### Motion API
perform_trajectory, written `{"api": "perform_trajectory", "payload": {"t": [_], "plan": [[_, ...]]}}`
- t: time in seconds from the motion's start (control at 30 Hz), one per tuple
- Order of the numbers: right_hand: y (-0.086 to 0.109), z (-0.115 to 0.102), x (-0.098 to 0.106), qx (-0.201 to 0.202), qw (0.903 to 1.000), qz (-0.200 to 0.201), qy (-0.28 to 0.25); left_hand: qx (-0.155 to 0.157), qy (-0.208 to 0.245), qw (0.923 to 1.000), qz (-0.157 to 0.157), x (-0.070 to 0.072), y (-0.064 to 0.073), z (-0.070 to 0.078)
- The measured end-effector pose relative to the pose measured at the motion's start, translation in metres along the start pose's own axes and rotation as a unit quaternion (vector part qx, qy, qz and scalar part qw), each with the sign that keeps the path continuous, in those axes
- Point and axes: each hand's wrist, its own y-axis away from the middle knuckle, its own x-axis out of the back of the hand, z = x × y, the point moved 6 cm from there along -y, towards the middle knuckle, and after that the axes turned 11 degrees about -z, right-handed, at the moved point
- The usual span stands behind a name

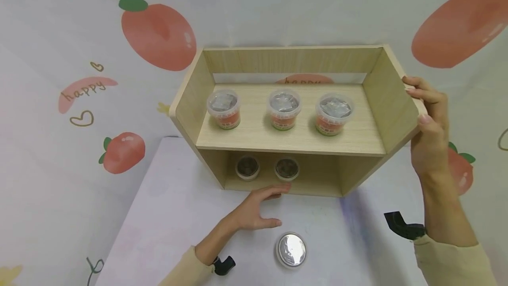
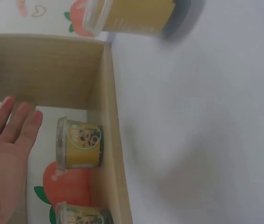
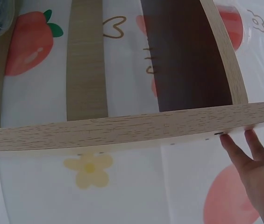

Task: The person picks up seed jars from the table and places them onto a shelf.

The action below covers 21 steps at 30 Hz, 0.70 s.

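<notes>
A two-tier wooden shelf [image 1: 293,150] stands before me. My right hand [image 1: 430,122] grips its right side panel near the upper edge; in the right wrist view, fingers [image 3: 237,151] touch that panel. My left hand [image 1: 254,208] reaches to the lower tier's front edge, fingers extended and thumb apart, holding nothing. Two yellow-labelled cups, a left cup [image 1: 247,167] and a right cup [image 1: 287,169], sit on the lower tier. Another yellow-labelled cup [image 1: 291,250] with a shiny top stands on the table, apart from the left hand; the left wrist view shows its side [image 2: 139,16].
The upper tier bears three red-labelled lidded cups: left [image 1: 225,109], middle [image 1: 284,109] and right [image 1: 334,114]. Behind the shelf hangs a white cloth [image 1: 254,8] printed with red fruit. The white table [image 1: 178,215] extends in front.
</notes>
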Motion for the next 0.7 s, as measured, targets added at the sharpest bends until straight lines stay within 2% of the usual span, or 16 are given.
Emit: {"api": "perform_trajectory", "payload": {"t": [0.13,0.4,0.57,0.7], "plan": [[0.001,0.000,-0.001,0.002,1.0000,0.001,0.006,0.003,0.003,0.9998,-0.021,-0.007,0.005,0.001],[-0.001,0.000,-0.002,0.013,0.9997,0.012,-0.016,0.014,0.013,0.9986,-0.048,-0.023,0.011,-0.001],[-0.002,-0.001,0.000,0.011,0.9994,0.015,-0.029,0.031,0.027,0.9951,-0.090,-0.040,0.013,-0.005],[0.000,0.001,0.000,0.006,0.9995,0.010,-0.029,0.037,0.008,0.9917,-0.123,-0.052,0.016,-0.007]]}}
